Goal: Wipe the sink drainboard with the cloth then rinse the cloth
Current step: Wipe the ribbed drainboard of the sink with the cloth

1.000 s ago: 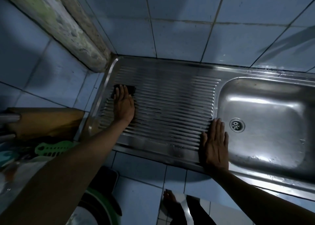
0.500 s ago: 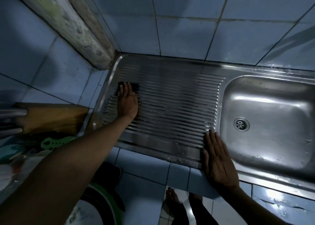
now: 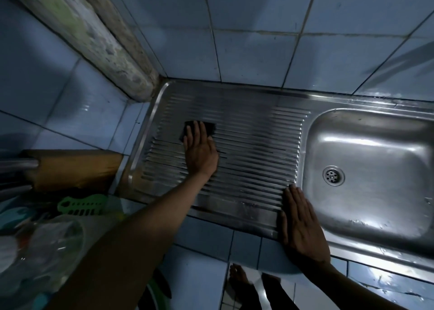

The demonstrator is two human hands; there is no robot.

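Straight fingers (image 3: 196,131) of the left hand (image 3: 200,152) are being pressed flat on a dark cloth (image 3: 210,128), which is being held against the far-left ribs of the steel drainboard (image 3: 253,145); nothing is being gripped or pinched. The right hand (image 3: 301,225) is being rested, fingers extended and released, on the drainboard's near right edge beside the basin (image 3: 375,149). The cloth is judged to be light, soft and limp, likely damp and inclined to bunch over the ridges, so it is best being driven by flat palm pressure and gathered at its exposed far edge for lifting. Most of the cloth is being hidden beneath the fingers. No tap is being shown, the left-hand clutter is lying in dimness, and wetness is hard to make out.
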